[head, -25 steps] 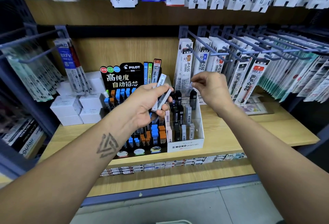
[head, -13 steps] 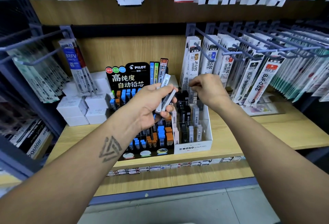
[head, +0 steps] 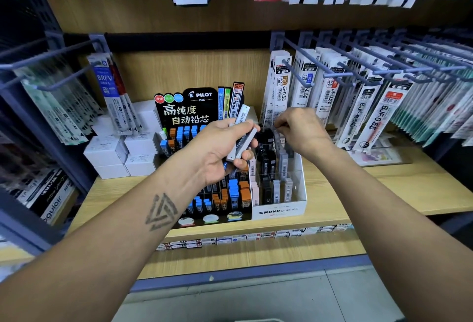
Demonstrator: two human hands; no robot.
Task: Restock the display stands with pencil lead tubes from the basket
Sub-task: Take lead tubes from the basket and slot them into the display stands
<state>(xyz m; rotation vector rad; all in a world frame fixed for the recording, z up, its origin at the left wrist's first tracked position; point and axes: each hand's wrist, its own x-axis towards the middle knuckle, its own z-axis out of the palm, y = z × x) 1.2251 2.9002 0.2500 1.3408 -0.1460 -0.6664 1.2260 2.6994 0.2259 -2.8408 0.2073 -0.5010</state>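
My left hand (head: 217,150) grips a small bunch of grey and white pencil lead tubes (head: 242,133) above the black Pilot display stand (head: 194,106). To its right stands the white Mono display stand (head: 279,210) with black, grey and pink tubes in clear tiers. My right hand (head: 299,129) hovers over the back row of that stand and pinches a clear grey tube (head: 277,135) at its top, the tube's lower end down among the back-row tubes. The basket is out of view.
White boxes (head: 120,153) are stacked left of the Pilot stand. Refill packets hang from blue hooks (head: 358,66) at right, left and above. The wooden shelf (head: 384,193) has a row of price labels (head: 256,237) along its front edge.
My right hand has come down and left from above the stand to its back row, lowering the pinched tube. My left hand has kept its bunch of tubes.
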